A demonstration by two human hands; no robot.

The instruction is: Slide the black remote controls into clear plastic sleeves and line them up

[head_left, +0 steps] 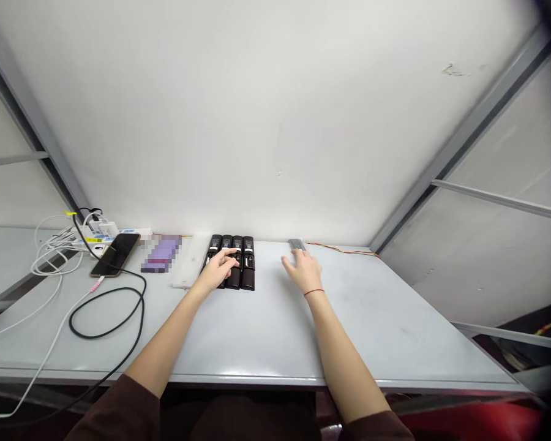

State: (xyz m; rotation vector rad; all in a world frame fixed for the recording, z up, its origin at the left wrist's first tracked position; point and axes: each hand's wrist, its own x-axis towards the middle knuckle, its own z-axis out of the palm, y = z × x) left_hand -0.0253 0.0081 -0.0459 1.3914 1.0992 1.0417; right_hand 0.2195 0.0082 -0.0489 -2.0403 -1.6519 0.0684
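The left hand (221,267) reaches forward, loosely curled over four black remotes (234,280) lying side by side on the table (266,331) near the wall (275,122); whether it grips one, I cannot tell. The right hand (305,271) stretches out palm-down, thumb spread wide of the fingers, its fingertips at a small grey object (296,244)

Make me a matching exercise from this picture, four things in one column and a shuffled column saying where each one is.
1. Left hand
2. Right hand
3. Black cable
4. Red band

A. Around a wrist
B. By the gray object near the wall
C. Over the row of dark remotes
D. Looped on the tabletop

Pairs: 1-C, 2-B, 3-D, 4-A
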